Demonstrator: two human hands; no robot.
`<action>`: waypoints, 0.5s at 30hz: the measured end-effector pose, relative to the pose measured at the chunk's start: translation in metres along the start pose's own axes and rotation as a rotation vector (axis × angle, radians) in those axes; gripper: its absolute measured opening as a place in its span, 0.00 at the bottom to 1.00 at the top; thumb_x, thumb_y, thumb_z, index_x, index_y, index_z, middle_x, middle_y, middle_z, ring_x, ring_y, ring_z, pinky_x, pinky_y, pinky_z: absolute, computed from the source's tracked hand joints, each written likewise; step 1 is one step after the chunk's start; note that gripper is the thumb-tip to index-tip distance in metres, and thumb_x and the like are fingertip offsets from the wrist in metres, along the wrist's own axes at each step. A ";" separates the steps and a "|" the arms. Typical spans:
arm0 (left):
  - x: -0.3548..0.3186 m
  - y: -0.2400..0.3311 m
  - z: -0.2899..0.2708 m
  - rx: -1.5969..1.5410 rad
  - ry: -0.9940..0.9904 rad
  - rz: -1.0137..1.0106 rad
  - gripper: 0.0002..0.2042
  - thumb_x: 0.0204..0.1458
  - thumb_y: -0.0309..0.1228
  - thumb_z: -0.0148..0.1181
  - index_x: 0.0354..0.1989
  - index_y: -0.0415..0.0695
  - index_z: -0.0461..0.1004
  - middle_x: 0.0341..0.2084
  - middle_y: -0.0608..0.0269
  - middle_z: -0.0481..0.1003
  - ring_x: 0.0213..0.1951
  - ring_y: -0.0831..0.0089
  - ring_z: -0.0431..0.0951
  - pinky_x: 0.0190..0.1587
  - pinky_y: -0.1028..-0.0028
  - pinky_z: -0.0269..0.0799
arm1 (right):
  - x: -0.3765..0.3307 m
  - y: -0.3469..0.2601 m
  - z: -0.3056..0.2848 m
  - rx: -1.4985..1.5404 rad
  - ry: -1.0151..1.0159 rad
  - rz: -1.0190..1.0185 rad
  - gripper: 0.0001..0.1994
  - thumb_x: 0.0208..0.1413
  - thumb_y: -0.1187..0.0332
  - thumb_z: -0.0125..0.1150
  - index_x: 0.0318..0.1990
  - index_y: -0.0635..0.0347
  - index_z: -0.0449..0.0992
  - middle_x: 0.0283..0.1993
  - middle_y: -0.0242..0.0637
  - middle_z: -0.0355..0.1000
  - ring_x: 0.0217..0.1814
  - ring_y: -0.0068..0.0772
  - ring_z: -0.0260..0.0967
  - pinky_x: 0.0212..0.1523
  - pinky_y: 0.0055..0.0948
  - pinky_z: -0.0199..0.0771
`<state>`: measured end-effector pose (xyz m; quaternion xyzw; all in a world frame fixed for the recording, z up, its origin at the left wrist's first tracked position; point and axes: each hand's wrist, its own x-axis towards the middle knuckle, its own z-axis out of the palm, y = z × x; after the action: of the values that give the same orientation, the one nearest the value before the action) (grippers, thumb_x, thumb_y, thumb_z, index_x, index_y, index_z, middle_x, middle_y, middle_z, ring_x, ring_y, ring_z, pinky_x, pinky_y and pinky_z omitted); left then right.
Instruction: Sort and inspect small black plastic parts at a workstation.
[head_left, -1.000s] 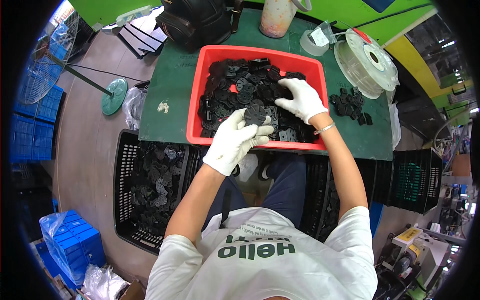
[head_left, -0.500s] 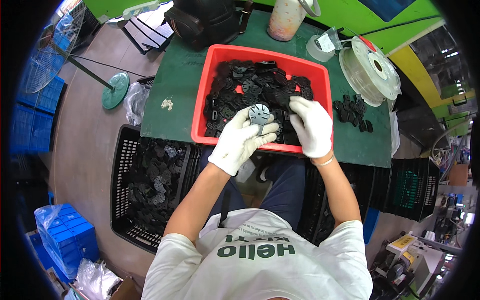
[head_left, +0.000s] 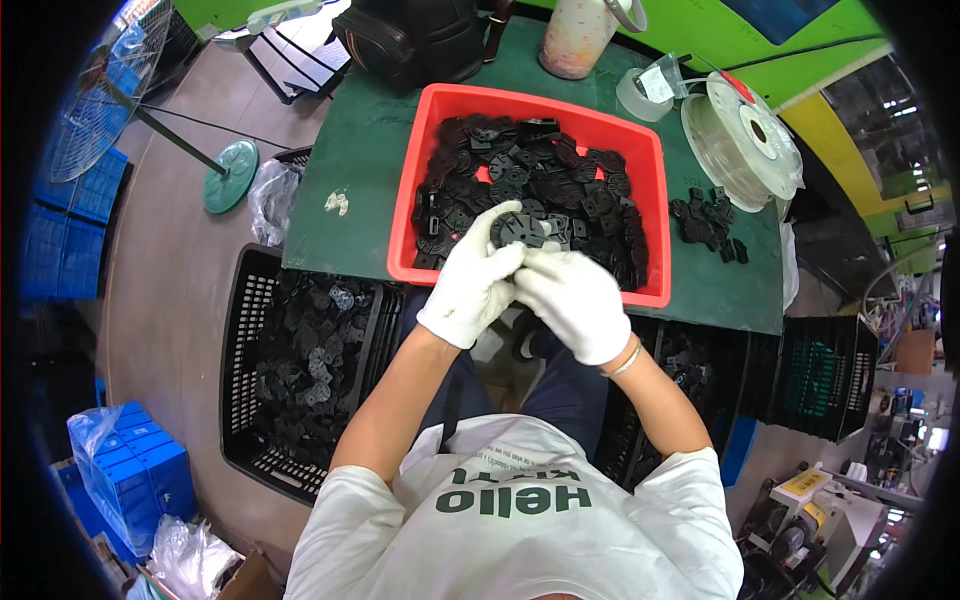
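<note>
"What's the wearer got on, over on your feed?"

"From my end I see a white short-sleeved shirt point(head_left: 520, 560) with big dark green lettering point(head_left: 515, 501) across the front, upside down to me."

"And the hands?"

"White gloves point(head_left: 453, 308) cover the left hand point(head_left: 474, 276) and right hand point(head_left: 573, 302). I also see a slim pale bracelet point(head_left: 625, 360) at the right wrist."

"Legs?"

"Dark blue trousers point(head_left: 568, 378), on my screen."

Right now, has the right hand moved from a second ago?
Yes. Against the red bin, the right hand shifted left and toward the body, now over its near rim.
</note>
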<state>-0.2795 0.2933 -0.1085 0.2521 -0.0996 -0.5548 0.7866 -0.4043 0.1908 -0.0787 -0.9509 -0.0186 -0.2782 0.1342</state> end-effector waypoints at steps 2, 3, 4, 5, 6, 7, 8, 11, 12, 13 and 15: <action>-0.002 0.004 0.006 0.009 0.035 -0.025 0.31 0.49 0.25 0.60 0.61 0.40 0.51 0.50 0.47 0.66 0.48 0.58 0.72 0.46 0.58 0.74 | 0.003 0.024 -0.002 0.038 0.111 0.069 0.07 0.46 0.72 0.57 0.35 0.59 0.75 0.38 0.40 0.72 0.38 0.43 0.70 0.40 0.36 0.71; -0.002 0.005 0.009 0.020 0.075 -0.048 0.31 0.49 0.24 0.60 0.61 0.41 0.52 0.50 0.47 0.66 0.48 0.58 0.72 0.45 0.59 0.74 | 0.007 0.042 0.002 0.030 0.259 0.214 0.05 0.48 0.72 0.58 0.33 0.60 0.75 0.37 0.40 0.73 0.37 0.44 0.70 0.39 0.36 0.70; -0.002 0.003 0.008 0.027 0.090 -0.033 0.31 0.47 0.23 0.60 0.60 0.41 0.53 0.49 0.47 0.67 0.46 0.60 0.73 0.43 0.62 0.75 | 0.013 0.064 0.006 -0.006 0.216 0.325 0.05 0.48 0.71 0.59 0.34 0.59 0.74 0.36 0.40 0.72 0.38 0.45 0.69 0.39 0.36 0.70; 0.000 0.000 0.009 0.026 0.082 -0.040 0.31 0.47 0.23 0.60 0.60 0.41 0.53 0.49 0.47 0.67 0.46 0.60 0.73 0.43 0.62 0.75 | 0.014 0.091 0.011 -0.110 0.178 0.348 0.09 0.48 0.69 0.60 0.37 0.58 0.73 0.37 0.41 0.71 0.40 0.45 0.69 0.40 0.37 0.69; 0.001 0.000 0.009 0.054 0.082 -0.032 0.31 0.47 0.22 0.60 0.59 0.41 0.53 0.49 0.48 0.67 0.46 0.61 0.73 0.42 0.63 0.75 | 0.016 0.112 0.017 -0.168 0.074 0.451 0.12 0.48 0.66 0.61 0.40 0.56 0.72 0.36 0.41 0.70 0.41 0.44 0.69 0.40 0.38 0.69; 0.003 -0.002 0.008 0.082 0.080 -0.023 0.31 0.46 0.21 0.61 0.59 0.40 0.54 0.48 0.48 0.67 0.45 0.61 0.74 0.42 0.64 0.76 | 0.018 0.132 0.023 -0.209 -0.009 0.478 0.14 0.47 0.64 0.61 0.42 0.55 0.71 0.38 0.41 0.70 0.43 0.44 0.69 0.41 0.39 0.70; 0.003 -0.001 0.008 0.084 0.078 -0.022 0.31 0.46 0.21 0.61 0.59 0.40 0.54 0.48 0.48 0.67 0.45 0.61 0.74 0.42 0.64 0.76 | 0.024 0.141 0.028 -0.275 -0.049 0.469 0.13 0.47 0.65 0.61 0.41 0.55 0.72 0.37 0.41 0.70 0.42 0.45 0.69 0.41 0.39 0.70; 0.003 0.000 0.007 0.086 0.091 -0.020 0.30 0.45 0.20 0.60 0.58 0.40 0.55 0.48 0.48 0.67 0.45 0.62 0.74 0.41 0.65 0.76 | 0.033 0.158 0.040 -0.366 -0.164 0.449 0.11 0.47 0.66 0.60 0.39 0.55 0.72 0.35 0.41 0.70 0.40 0.45 0.70 0.40 0.40 0.70; 0.003 0.000 0.006 0.077 0.083 -0.027 0.30 0.45 0.20 0.60 0.58 0.40 0.55 0.48 0.48 0.67 0.44 0.62 0.74 0.41 0.65 0.76 | 0.033 0.162 0.042 -0.394 -0.242 0.443 0.09 0.47 0.67 0.59 0.37 0.55 0.72 0.34 0.41 0.71 0.39 0.45 0.70 0.40 0.41 0.71; 0.003 -0.001 0.005 0.065 0.079 -0.032 0.30 0.45 0.20 0.60 0.58 0.40 0.55 0.48 0.47 0.67 0.44 0.62 0.74 0.41 0.65 0.76 | 0.033 0.162 0.040 -0.392 -0.243 0.437 0.09 0.47 0.67 0.59 0.37 0.55 0.72 0.34 0.41 0.71 0.39 0.45 0.70 0.40 0.41 0.71; 0.004 -0.001 0.004 0.058 0.086 -0.040 0.30 0.45 0.19 0.60 0.58 0.41 0.55 0.48 0.47 0.67 0.44 0.63 0.74 0.41 0.65 0.76 | 0.028 0.161 0.032 -0.279 -0.085 0.448 0.07 0.47 0.69 0.58 0.35 0.56 0.72 0.32 0.41 0.71 0.37 0.45 0.70 0.39 0.41 0.71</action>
<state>-0.2807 0.2878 -0.1060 0.3005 -0.0766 -0.5561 0.7711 -0.3456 0.0429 -0.1293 -0.9515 0.2251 -0.2012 0.0593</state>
